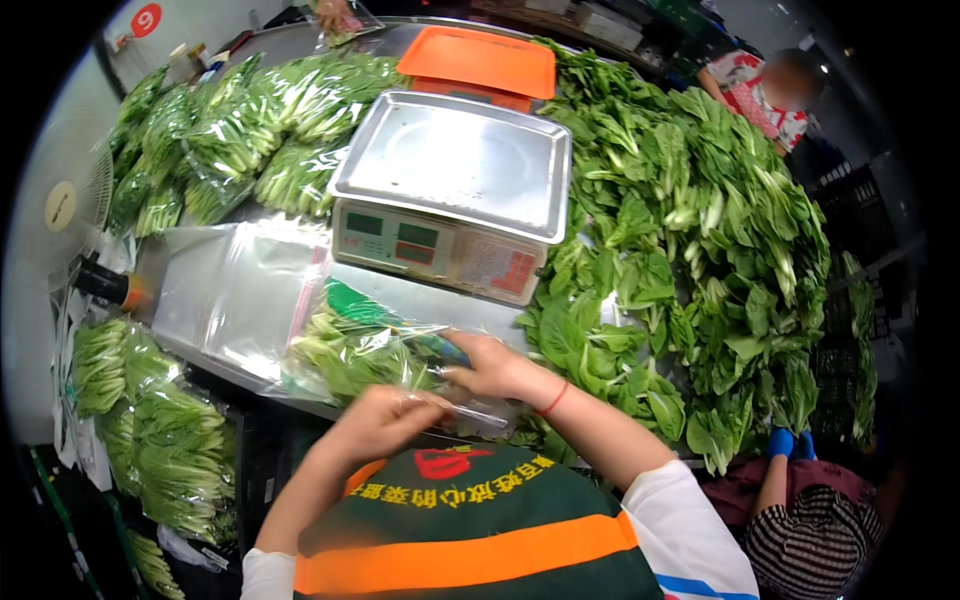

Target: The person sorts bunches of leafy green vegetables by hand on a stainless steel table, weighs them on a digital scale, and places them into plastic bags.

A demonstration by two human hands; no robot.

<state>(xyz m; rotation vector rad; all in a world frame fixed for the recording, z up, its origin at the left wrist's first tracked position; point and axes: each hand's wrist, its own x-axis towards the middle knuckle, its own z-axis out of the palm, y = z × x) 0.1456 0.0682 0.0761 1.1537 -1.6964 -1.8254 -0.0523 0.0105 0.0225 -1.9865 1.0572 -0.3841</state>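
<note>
A clear plastic bag of leafy greens [367,356] lies on the metal table in front of me, stems to the left. My left hand [386,421] has its fingers curled on the bag's near right end, gripping the plastic. Across from it, my right hand [491,365], with a red cord at the wrist, holds the same end between thumb and fingers. Loose film stretches between the two hands. Beside the bag lies a stack of flat clear bags [232,289]. A green strip [356,304] shows at the bag's far side.
A weighing scale [442,251] with a steel tray stands ahead, an orange scale [480,64] behind it. Bagged greens [232,120] fill the far left; loose greens [720,225] cover the right. Filled bags [165,427] sit lower left, near a fan [64,202]. Other people work around the table.
</note>
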